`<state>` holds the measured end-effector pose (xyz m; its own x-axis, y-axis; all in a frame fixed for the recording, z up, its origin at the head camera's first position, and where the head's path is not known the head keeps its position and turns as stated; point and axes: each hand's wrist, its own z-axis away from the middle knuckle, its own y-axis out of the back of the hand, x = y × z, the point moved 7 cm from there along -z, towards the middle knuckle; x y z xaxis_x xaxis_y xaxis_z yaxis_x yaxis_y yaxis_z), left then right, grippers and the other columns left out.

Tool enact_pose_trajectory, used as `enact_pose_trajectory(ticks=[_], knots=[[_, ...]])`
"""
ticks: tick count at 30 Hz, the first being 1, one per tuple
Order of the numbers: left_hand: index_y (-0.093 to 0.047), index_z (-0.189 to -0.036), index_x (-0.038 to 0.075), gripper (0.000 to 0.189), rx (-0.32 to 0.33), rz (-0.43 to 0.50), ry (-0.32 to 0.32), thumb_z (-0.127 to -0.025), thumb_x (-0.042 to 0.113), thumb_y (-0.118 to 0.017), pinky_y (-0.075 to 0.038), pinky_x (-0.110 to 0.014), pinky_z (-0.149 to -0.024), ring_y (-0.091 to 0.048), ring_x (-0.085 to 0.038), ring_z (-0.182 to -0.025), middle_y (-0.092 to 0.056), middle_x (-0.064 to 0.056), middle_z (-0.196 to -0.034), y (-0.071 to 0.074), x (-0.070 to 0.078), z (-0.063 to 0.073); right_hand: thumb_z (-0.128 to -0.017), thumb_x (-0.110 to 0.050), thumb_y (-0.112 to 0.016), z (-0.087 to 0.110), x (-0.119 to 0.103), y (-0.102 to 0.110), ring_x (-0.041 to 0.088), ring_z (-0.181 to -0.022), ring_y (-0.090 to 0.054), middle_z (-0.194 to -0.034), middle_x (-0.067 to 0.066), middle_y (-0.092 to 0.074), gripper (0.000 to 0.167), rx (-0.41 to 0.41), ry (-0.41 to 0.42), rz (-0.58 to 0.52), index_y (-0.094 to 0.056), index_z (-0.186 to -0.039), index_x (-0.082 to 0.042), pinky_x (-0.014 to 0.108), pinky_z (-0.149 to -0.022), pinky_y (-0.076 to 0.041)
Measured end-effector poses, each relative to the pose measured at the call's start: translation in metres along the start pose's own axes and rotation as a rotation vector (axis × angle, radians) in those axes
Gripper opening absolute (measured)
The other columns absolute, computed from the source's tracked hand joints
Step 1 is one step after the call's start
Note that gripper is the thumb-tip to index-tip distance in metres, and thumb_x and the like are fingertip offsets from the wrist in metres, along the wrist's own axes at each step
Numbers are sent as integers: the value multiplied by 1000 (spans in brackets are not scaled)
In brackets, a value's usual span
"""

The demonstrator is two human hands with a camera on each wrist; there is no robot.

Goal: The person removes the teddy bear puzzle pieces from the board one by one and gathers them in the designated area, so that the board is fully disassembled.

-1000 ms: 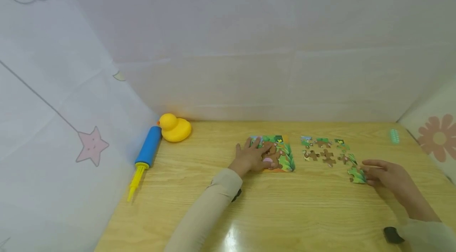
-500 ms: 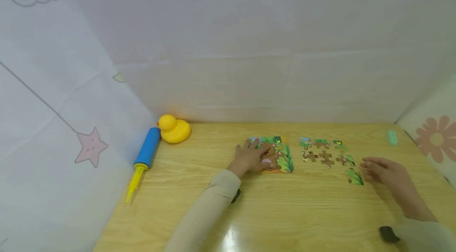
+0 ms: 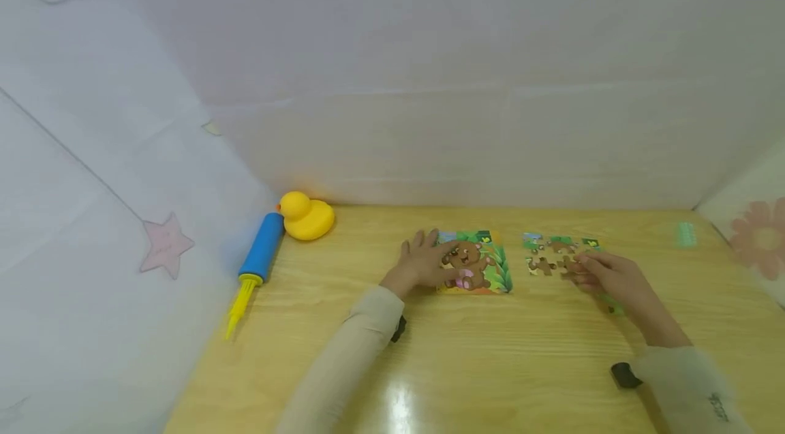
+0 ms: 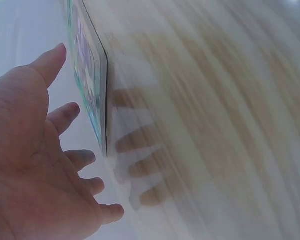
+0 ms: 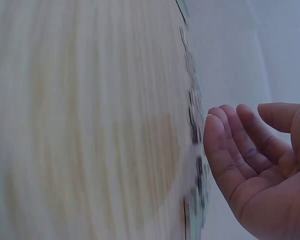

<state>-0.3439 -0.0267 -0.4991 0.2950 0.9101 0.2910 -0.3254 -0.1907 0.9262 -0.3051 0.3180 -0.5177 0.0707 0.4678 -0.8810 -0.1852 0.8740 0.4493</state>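
A square picture board [image 3: 471, 264] with a brown bear on green leaves lies flat on the wooden table. My left hand [image 3: 423, 266] is at its left edge, fingers spread, the thumb reaching over the picture; in the left wrist view the hand [image 4: 35, 150] holds nothing. To the right of the board lie several loose jigsaw pieces [image 3: 541, 266] in rough rows. Over the right side of this group is my right hand [image 3: 619, 284], its fingertips by a brown piece [image 3: 567, 265]. Part of a green piece [image 3: 615, 308] shows beneath it. The right wrist view shows bent, relaxed fingers [image 5: 220, 145] with the thumb apart.
A yellow rubber duck [image 3: 308, 218] and a blue hand pump [image 3: 262, 246] with a yellow nozzle stand at the table's left. A small pale green item [image 3: 686, 234] lies at the back right. Hung white sheets [image 3: 392, 114] enclose the table's back and sides.
My right hand has moved left from beside the green corner piece to over the pieces. The left hand has slid a little left, uncovering more of the bear. The view has shifted slightly.
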Motion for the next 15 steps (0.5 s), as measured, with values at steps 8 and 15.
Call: enact_pose_trajectory(ticks=[8, 15], knots=[[-27, -159, 44, 72, -13, -15, -38, -96, 64, -55, -11, -72, -121, -5, -45, -157, -9, -12, -172, 1, -10, 0, -110, -37, -44, -18, -33, -33, 16, -98, -73, -134, 31, -61, 58, -70, 36, 31, -51, -141, 11, 28, -81, -62], [-16, -163, 39, 82, -86, 6, -15, -95, 65, -55, -6, -73, -121, -1, -45, -157, -1, -11, -173, -3, -20, 9, -110, -27, -46, -37, -63, -79, 27, -99, -73, -123, 27, -69, 47, -161, 69, 84, -60, -132, 11, 30, -79, -63]])
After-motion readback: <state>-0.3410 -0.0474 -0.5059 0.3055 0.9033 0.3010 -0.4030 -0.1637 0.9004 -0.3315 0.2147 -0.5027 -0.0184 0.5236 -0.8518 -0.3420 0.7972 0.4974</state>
